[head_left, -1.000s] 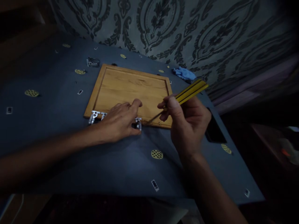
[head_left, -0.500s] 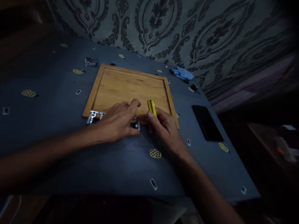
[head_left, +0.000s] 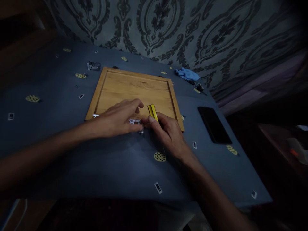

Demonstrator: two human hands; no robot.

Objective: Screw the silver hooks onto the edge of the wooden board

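A wooden cabinet door [head_left: 141,85] with a raised frame lies flat on the table. Metal hinges sit along its near edge; one hinge [head_left: 134,121] shows between my hands, and part of another [head_left: 95,115] peeks out at the left corner. My left hand [head_left: 117,118] reaches over that edge, thumb and index finger apart around the middle hinge; whether it touches the metal is unclear. In my right hand [head_left: 168,131] is a screwdriver with a yellow handle [head_left: 153,112], handle end pointing up and away. Its shaft and tip are hidden or too dark to see.
On the blue patterned tablecloth [head_left: 115,170] a black phone [head_left: 214,125] lies to the right. At the back right are a blue cloth or glove [head_left: 187,74] and a small dark object [head_left: 199,87]. A loose hinge [head_left: 93,65] lies at the back left, near the wall.
My left hand has shifted slightly up, with its thumb now higher by the hinge. The yellow handle has moved a little left and tilts more. My right hand keeps its grip.
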